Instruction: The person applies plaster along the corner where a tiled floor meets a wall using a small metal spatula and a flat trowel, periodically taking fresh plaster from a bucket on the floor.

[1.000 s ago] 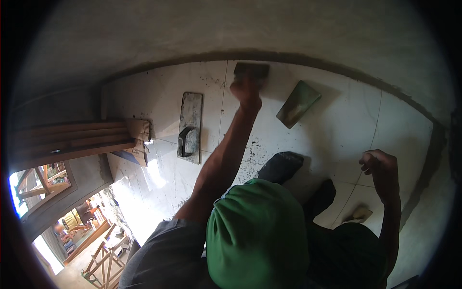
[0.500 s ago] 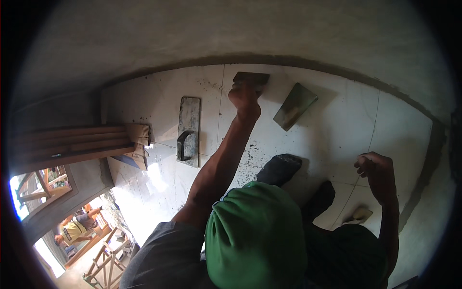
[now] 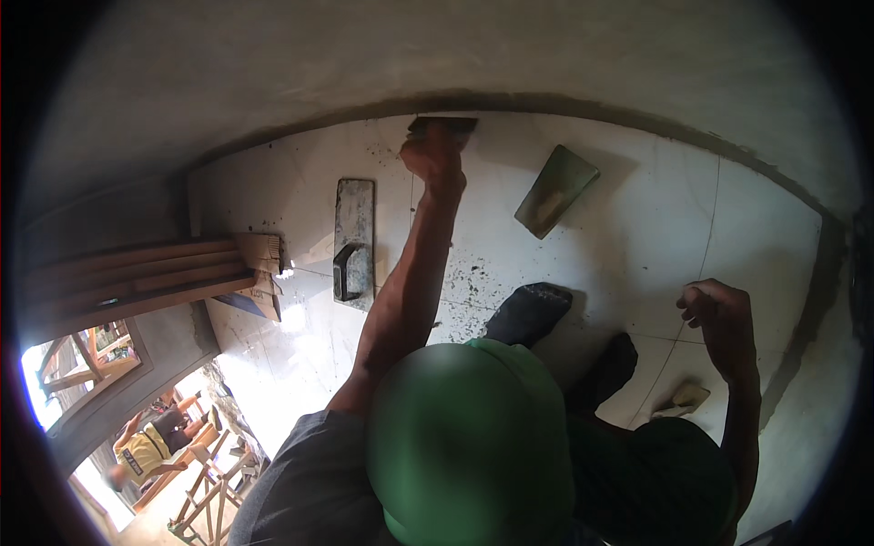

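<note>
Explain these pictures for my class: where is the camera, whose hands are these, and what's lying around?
No machine here, just a person working bare-handed. A fisheye camera worn on the head looks down, bending straight edges. The left hand grips a dark, flat, rectangular tool near the grey wall's base. The right hand is curled, with nothing visible in it. On the white tiled floor lie a long grey rectangular trowel with a black handle, a greenish rectangular board and a small pale object I cannot identify.
</note>
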`<state>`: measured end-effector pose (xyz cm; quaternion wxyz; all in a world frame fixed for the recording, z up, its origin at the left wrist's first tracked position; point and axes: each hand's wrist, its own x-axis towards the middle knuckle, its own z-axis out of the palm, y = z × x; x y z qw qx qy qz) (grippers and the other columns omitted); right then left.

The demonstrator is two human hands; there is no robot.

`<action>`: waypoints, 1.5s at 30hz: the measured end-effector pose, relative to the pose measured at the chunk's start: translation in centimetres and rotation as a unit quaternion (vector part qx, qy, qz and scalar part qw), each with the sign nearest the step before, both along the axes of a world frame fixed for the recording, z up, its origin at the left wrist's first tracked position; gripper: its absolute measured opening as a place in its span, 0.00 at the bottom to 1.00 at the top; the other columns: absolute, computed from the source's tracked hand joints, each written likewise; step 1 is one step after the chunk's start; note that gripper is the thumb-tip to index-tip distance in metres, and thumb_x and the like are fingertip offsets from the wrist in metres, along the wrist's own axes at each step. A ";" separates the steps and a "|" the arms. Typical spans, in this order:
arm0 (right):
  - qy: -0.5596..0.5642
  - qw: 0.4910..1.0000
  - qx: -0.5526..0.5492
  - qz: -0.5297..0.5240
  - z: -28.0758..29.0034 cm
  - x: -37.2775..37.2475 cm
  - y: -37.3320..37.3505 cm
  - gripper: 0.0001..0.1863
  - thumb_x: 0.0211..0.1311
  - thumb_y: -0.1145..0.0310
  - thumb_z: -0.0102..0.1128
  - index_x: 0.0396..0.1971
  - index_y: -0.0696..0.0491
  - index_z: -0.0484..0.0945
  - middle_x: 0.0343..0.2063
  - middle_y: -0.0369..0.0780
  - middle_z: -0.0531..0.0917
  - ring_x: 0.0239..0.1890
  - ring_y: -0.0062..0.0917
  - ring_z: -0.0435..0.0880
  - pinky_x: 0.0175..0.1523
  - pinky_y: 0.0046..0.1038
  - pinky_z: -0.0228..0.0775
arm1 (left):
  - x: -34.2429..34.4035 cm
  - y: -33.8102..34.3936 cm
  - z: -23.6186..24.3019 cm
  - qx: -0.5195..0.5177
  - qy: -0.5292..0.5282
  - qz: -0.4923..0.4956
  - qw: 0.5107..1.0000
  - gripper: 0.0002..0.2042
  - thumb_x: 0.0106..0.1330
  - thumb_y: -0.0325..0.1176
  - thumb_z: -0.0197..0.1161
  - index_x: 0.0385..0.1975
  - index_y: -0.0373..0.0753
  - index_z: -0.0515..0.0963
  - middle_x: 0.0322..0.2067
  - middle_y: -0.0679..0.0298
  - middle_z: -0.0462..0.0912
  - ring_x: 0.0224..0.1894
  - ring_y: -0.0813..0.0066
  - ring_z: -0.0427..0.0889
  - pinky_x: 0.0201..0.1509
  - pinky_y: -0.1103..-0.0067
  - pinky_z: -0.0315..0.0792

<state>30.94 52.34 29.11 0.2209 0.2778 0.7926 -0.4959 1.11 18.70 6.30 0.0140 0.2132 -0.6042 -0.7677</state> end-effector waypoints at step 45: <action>0.003 1.000 0.009 -0.010 0.3 -0.4 0.6 0.17 0.75 0.62 0.60 0.42 0.62 0.87 0.31 0.42 0.89 0.32 0.21 0.86 0.41 0.28 0.79 | 2.7 -15.9 -0.3 -0.183 -0.049 -0.021 0.982 0.09 0.71 0.33 0.67 0.29 0.38 0.84 0.32 0.67 0.86 0.31 0.75 0.83 0.29 0.75 0.77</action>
